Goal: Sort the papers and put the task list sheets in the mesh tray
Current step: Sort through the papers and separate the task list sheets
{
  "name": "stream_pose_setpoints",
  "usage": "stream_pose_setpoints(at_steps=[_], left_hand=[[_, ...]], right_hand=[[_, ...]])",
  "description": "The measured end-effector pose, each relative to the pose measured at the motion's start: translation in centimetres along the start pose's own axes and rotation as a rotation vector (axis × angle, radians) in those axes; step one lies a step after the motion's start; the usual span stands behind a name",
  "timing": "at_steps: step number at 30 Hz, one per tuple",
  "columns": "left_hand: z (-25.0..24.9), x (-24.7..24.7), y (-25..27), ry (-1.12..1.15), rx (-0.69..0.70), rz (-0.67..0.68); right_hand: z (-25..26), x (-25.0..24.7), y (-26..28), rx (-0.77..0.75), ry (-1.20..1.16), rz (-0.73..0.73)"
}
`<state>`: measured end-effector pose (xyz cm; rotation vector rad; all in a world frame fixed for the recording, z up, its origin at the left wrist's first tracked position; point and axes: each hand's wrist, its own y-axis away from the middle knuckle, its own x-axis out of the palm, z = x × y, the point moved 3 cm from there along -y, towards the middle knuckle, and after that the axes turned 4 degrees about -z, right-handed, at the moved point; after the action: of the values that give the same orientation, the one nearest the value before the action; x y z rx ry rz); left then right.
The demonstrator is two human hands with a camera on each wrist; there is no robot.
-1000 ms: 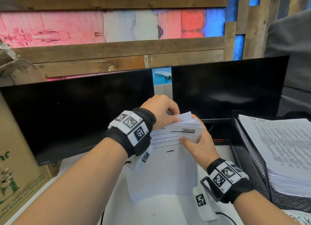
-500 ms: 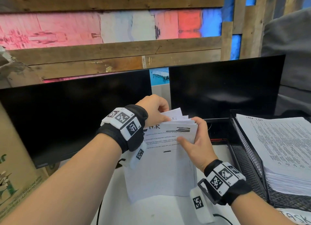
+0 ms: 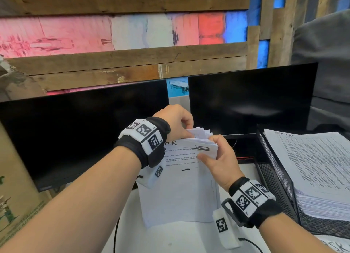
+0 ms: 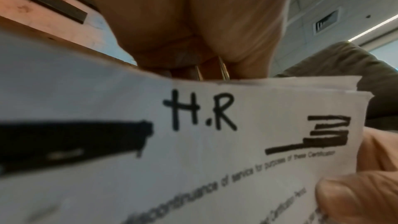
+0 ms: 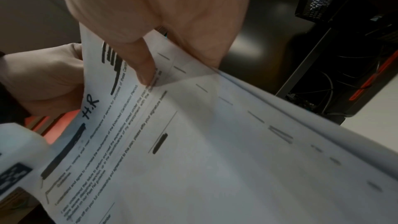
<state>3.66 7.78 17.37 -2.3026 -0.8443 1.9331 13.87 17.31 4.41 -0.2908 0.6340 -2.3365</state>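
Note:
I hold a stack of white papers upright over the desk, between the two monitors. Its front sheet is hand-marked "H.R" and carries black marker strokes. My right hand grips the stack's upper right edge, thumb pressed on the front sheet. My left hand pinches the top edges of the sheets behind the front one, which fan apart there. The black mesh tray stands at the right with a thick pile of task list sheets in it.
Two dark monitors stand close behind the hands. A cardboard box is at the left edge. A black cable runs over the white desk below the papers. A wooden plank wall rises behind.
The hands and stack have shifted slightly left and down. The left fingers have worked further into the top edges, and more sheets now fan apart behind the front one.

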Motion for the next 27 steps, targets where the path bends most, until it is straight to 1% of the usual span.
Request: stream_pose_setpoints(at_steps=[3,8,12,16,18,22,23,27], left_hand=[[-0.4,0.2,-0.2,-0.008,0.0,0.065],[-0.5,0.0,-0.6,-0.023,-0.027,0.12],[-1.1,0.4,-1.1,-0.123,-0.05,0.103],[-1.7,0.7,-1.2,-0.197,-0.026,0.06],[-1.3,0.5,-0.9,-0.164,-0.014,0.044],[-0.3,0.2,-0.1,0.062,-0.021,0.048],[-0.3,0.3,-0.2,0.068,-0.028,0.044],[-1.1,0.7,-0.5,-0.055,-0.05,0.029]], right_hand=[[0.0,0.0,0.1,0.004,-0.006,-0.002],[0.0,-0.1,0.2,0.004,-0.073,-0.043],[0.0,0.3,0.1,0.033,-0.057,-0.001],[-0.2,0.3,0.1,0.047,0.027,0.025],[-0.4,0.1,0.0,0.061,0.026,-0.006],[-0.6,-0.1,-0.1,0.085,0.006,-0.06],[-0.5,0.0,-0.1,0.076,0.012,-0.055],[-0.1,0.4,0.1,0.044,0.042,-0.005]])
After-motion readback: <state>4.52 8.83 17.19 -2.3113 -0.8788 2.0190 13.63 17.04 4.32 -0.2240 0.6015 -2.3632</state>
